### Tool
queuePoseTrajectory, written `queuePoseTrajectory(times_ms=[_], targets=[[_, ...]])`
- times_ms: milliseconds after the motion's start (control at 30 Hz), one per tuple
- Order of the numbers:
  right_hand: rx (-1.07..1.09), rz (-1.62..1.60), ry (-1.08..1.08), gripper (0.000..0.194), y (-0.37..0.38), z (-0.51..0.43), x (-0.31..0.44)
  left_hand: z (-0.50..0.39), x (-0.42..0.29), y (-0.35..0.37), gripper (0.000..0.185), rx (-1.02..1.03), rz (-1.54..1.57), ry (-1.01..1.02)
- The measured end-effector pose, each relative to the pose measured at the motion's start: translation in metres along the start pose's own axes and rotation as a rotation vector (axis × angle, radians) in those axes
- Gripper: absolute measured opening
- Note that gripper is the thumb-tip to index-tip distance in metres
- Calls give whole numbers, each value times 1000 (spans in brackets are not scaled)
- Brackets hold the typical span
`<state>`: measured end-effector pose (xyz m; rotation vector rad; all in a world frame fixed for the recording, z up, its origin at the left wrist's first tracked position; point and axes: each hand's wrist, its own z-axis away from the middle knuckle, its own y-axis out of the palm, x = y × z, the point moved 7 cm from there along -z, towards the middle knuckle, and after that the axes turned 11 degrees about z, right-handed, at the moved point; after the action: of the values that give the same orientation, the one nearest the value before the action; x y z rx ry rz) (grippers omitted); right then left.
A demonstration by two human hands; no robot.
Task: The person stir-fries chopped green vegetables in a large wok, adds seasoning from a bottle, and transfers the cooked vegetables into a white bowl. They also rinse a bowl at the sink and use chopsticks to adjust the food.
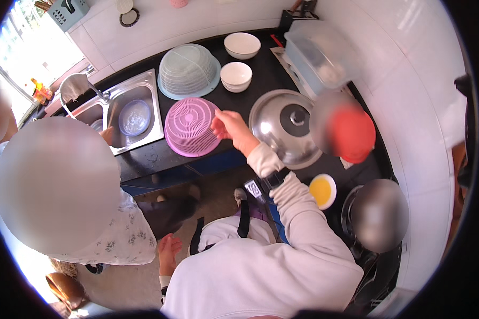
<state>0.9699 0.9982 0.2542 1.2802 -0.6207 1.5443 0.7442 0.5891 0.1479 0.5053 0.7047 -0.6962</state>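
Observation:
My right hand (233,129) reaches over the counter, thumb and fingers apart, with nothing seen in it. Its fingertips overlap the right edge of an upturned pink plastic colander (189,119); I cannot tell whether they touch. Just right of that hand lies a domed metal wok lid (271,139) with a dark centre and a knob. Behind the pink colander, a pale blue mesh basket (187,69) is also upside down. White stacked bowls (236,77) stand beside it. My left hand (169,249) hangs low at my side, empty, fingers loosely spread.
Another person (123,235) stands close on my left, a hand (107,135) at the steel sink (159,115). On the right are a bowl of yellow liquid (320,192), a red rounded object (353,135), a clear plastic bin (315,60) and a blurred pan (379,215).

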Motion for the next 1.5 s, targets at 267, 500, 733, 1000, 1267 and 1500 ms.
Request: queuePoseTrajectory(times_ms=[267, 500, 733, 1000, 1267, 1500], targets=[[-228, 1187, -61, 32, -45, -196, -11, -5, -38, 57, 34, -21, -4, 138], [-377, 1082, 149, 21, -60, -247, -32, -3, -47, 39, 30, -97, 33, 41], [-631, 881, 190, 22, -54, -261, -41, -32, -70, 56, 30, -80, -25, 72], [-683, 609, 139, 21, -66, -280, -68, -88, -124, 141, 34, 102, -140, 95], [-207, -51, -139, 10, -32, -256, 60, -131, -197, 225, 35, 375, -83, 215], [-89, -124, -71, 23, -26, -264, 167, -207, -257, 296, 27, 312, 55, 317]])
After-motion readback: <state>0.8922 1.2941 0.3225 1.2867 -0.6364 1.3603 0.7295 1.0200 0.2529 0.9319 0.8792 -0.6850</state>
